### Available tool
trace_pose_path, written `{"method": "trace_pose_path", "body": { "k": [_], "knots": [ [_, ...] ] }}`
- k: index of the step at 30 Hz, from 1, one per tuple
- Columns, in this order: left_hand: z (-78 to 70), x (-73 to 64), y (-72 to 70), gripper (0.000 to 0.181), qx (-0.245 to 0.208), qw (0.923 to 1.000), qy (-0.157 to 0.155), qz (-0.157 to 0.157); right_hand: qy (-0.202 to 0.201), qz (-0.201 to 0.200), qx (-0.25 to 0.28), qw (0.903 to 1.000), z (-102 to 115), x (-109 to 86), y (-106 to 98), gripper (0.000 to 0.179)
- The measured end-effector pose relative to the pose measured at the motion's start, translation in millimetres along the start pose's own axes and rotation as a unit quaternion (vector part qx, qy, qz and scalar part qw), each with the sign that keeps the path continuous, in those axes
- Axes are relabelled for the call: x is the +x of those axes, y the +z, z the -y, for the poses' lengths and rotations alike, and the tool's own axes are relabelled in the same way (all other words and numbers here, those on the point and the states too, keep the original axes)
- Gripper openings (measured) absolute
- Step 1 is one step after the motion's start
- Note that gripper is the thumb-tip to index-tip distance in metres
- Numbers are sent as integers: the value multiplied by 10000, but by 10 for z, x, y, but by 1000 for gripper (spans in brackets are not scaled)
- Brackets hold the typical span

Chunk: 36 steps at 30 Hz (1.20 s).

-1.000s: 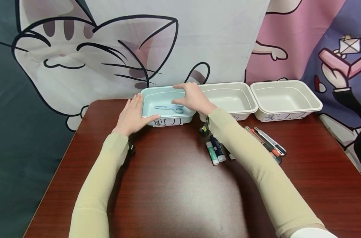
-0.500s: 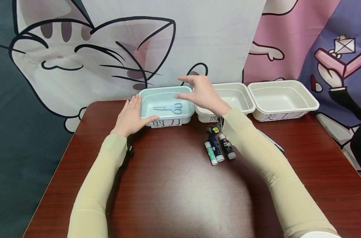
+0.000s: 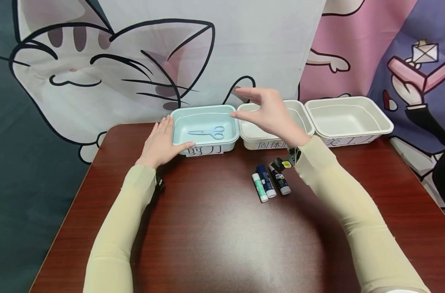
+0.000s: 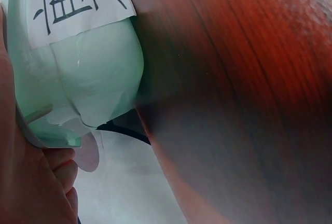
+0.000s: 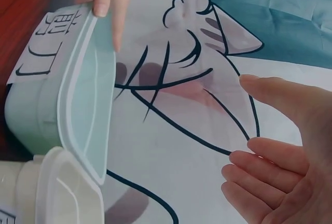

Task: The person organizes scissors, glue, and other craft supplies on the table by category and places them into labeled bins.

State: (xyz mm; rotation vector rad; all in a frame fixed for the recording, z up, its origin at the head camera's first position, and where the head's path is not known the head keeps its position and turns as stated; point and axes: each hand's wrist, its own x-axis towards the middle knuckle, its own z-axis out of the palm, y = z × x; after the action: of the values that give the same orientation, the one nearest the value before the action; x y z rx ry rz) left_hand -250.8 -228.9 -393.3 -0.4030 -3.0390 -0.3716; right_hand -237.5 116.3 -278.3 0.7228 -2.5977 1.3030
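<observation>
My left hand [image 3: 160, 142] rests on the left rim of a light blue bin [image 3: 204, 116], fingers straight and thumb along its front edge. A pair of blue scissors [image 3: 207, 132] lies inside that bin. Over the middle cream bin [image 3: 299, 118] hovers my right hand [image 3: 271, 114], its fingers apart from the thumb and nothing between them. In the right wrist view the right hand [image 5: 285, 151] is likewise bare, away from both bins. The left wrist view shows the blue bin's labelled side [image 4: 78, 68] close by the left hand [image 4: 31, 182].
Several glue sticks, among them a green one [image 3: 260, 187] and a dark blue one [image 3: 266, 182], lie below the middle bin, near the right wrist. Another cream bin [image 3: 348, 118] stands at the right. A printed cloth [image 3: 270, 44] hangs behind the table [image 3: 222, 232].
My right hand has moved right, from above the blue bin to above the middle bin. The left hand stays at the blue bin's rim. The right sleeve now covers the box cutters.
</observation>
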Motion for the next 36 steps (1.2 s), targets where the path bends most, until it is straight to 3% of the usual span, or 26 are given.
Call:
{"method": "trace_pose_path", "body": {
  "k": [7, 14, 18, 24, 36],
  "knots": [
    [-4, -1, -4, 126, -14, 10000, -36, 45, 152, -94, 144, 9997, -64, -185, -123, 64],
    [-2, 4, -1, 126, 20, 10000, -38, 32, 271, -219, -262, 9991, -173, -358, -217, 63],
    [-13, -8, -8, 126, -8, 10000, -15, 4, 217, -229, -242, 9992, -241, -432, -255, 61],
    [-15, -14, -12, 126, -12, 10000, 0, -38, 421, -171, -107, 9989, -316, -575, -314, 61],
    [-20, -7, -2, 126, -32, 10000, 1, -2, 730, 36, -360, 9967, -435, -937, -333, 64]
  ]
}}
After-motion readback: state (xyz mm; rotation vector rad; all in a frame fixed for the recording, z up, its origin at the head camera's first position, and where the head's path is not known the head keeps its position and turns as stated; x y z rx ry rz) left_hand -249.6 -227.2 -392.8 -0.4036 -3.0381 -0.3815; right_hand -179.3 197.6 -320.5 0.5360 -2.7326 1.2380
